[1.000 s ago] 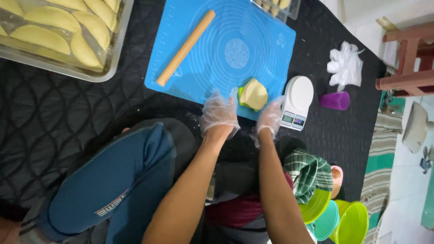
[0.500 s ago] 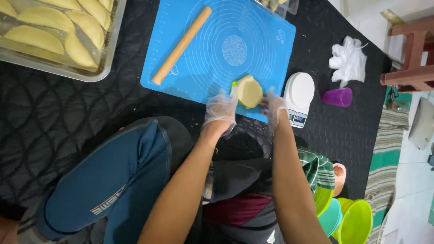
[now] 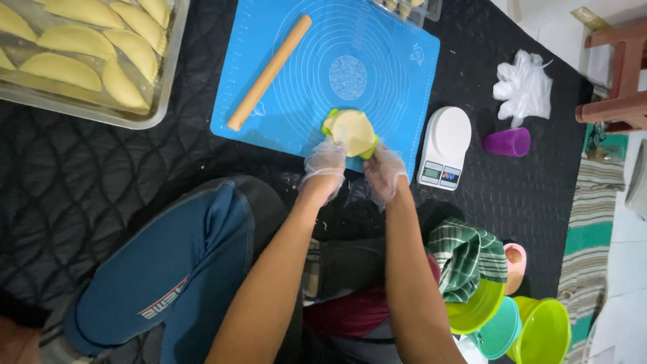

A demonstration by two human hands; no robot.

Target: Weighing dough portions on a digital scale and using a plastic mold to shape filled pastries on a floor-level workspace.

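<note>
Both hands [image 3: 354, 168] (gloved) grip dough press [image 3: 350, 131]; scale [image 3: 445, 145] beside.

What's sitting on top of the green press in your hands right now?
A round of pale yellow dough lies over the green press, covering nearly all of it; only green edges show. The left hand and right hand grip its near edge. Any filling is not visible.

Black quilted floor mat [image 3: 101, 182], wooden stool [image 3: 617, 74]

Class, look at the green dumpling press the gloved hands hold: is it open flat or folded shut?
Open. The green press lies spread on the blue mat, a round of dough covering it, with the left hand and right hand at its near edge.
</note>
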